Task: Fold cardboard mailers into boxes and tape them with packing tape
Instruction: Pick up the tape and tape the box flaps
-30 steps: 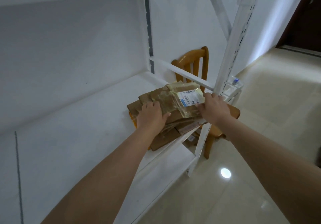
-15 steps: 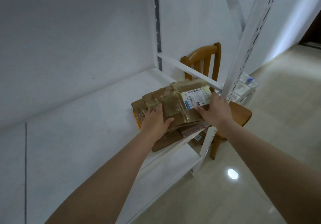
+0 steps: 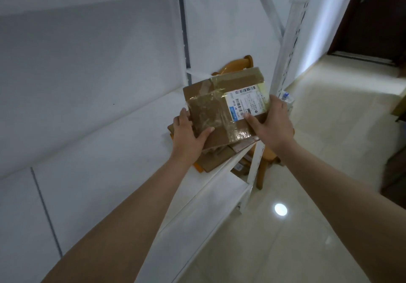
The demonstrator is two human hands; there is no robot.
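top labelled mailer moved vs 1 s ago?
Yes. Both hands, left hand and right hand, hold the labelled mailer tilted up off the stack that lies on the white shelf.

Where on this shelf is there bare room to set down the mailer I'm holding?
The white shelf is bare left of the left hand, from the back wall to the front edge. It is crowded at the right end, where the stack of flattened cardboard lies under the lifted mailer, beside the upright post.

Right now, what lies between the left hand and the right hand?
In the head view, the flattened cardboard mailer with the white shipping label spans the stretch; the left hand and right hand hold its opposite edges.
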